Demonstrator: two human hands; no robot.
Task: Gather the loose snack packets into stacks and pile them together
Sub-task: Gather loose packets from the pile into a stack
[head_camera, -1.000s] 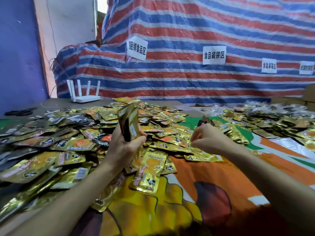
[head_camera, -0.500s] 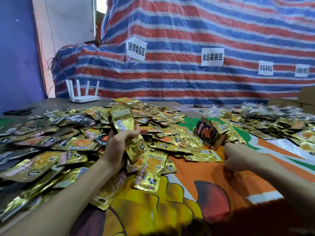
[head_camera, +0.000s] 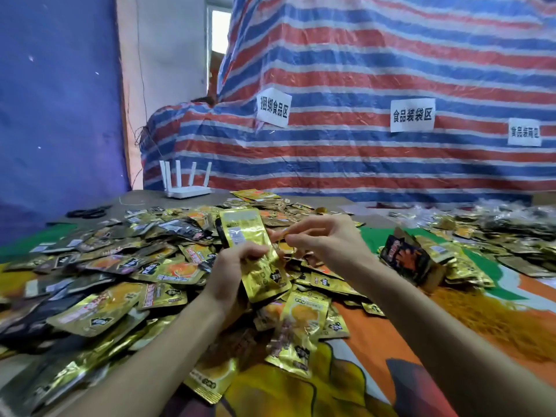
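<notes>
My left hand grips a stack of gold snack packets, held upright over the table's middle. My right hand is just right of the stack's top, its fingertips pinching something small and yellow that I cannot make out. A big heap of loose gold and black packets covers the table's left and middle. A bundled stack with a black and orange face leans on a pile of gathered packets to the right.
A white router stands at the table's back edge before a striped tarp with paper labels. More packets and clear bags lie at the far right. A heap of yellow rubber bands lies on the printed cloth.
My right hand has come back from the right side of the table to the top of the stack. My left hand has turned the stack so its flat gold face shows.
</notes>
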